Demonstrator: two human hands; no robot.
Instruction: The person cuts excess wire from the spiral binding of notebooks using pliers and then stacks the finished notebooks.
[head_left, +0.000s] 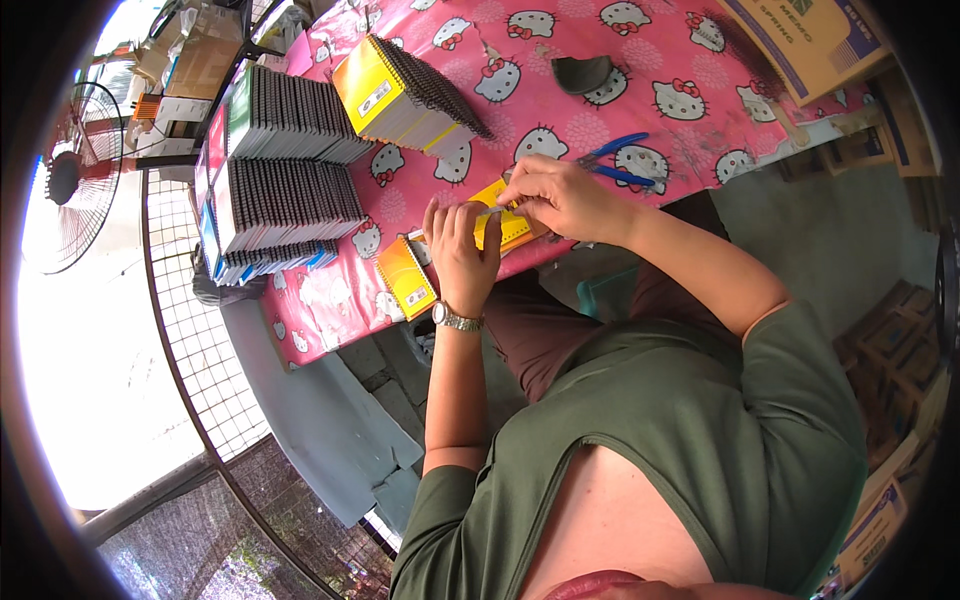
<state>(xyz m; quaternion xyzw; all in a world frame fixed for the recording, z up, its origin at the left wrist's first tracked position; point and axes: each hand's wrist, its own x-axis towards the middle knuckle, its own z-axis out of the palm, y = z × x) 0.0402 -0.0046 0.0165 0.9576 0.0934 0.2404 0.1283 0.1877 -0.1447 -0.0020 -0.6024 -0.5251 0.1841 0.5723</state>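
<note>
Over a yellow spiral notebook [516, 232] at the table's near edge, my two hands meet. My left hand [459, 245], a metal watch on its wrist, has bent fingers with the thumb close beside them. A small pale thing shows at its fingertips, too small to name. From the right reaches my right hand [565, 200], its thumb and fingertips pinched together close to my left fingertips; what they hold is hidden. A second yellow notebook [405, 279] lies beside my left hand. Pliers with blue handles [618, 162] rest just beyond my right hand.
Tall stacks of spiral notebooks [290, 205] stand at the left of the pink patterned tablecloth [590, 130]. Another stack with a yellow cover [405, 95] stands farther back. A dark shallow piece [582, 74] lies at the back, a carton [810, 45] at far right, a fan [75, 180] far left.
</note>
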